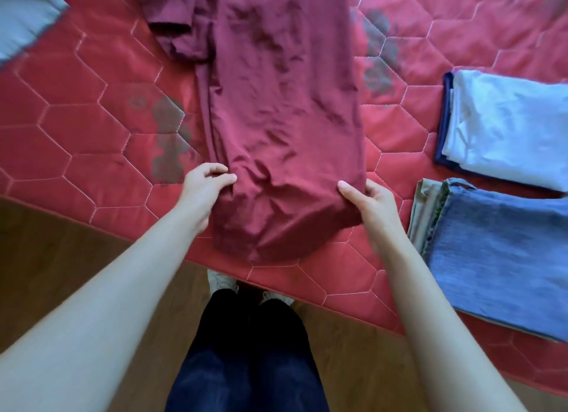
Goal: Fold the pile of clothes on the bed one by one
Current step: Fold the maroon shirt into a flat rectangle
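Head view: maroon shirt (pixel 276 104) lay lengthwise on the red quilted bed (pixel 92 104), already narrowed into a long strip, one sleeve (pixel 175 21) turned in at the far left. Left hand (pixel 206 181) pinched the near left edge of the hem between thumb and curled fingers (pixel 215 167); right hand (pixel 372 202) gripped the near right corner, thumb on top, remaining fingers tucked under the cloth and out of sight. Hem hung just over the bed's near edge. Folded white garment (pixel 507 128) and folded jeans (pixel 504 251) sat to the right, well apart from the shirt; a grey garment (pixel 21 21) showed at far left. Judgement: step in hand was the hem-to-collar fold. To do it well: lift both corners level, keep the strip taut, carry the hem straight forward, align side edges, then smooth the wrinkles.
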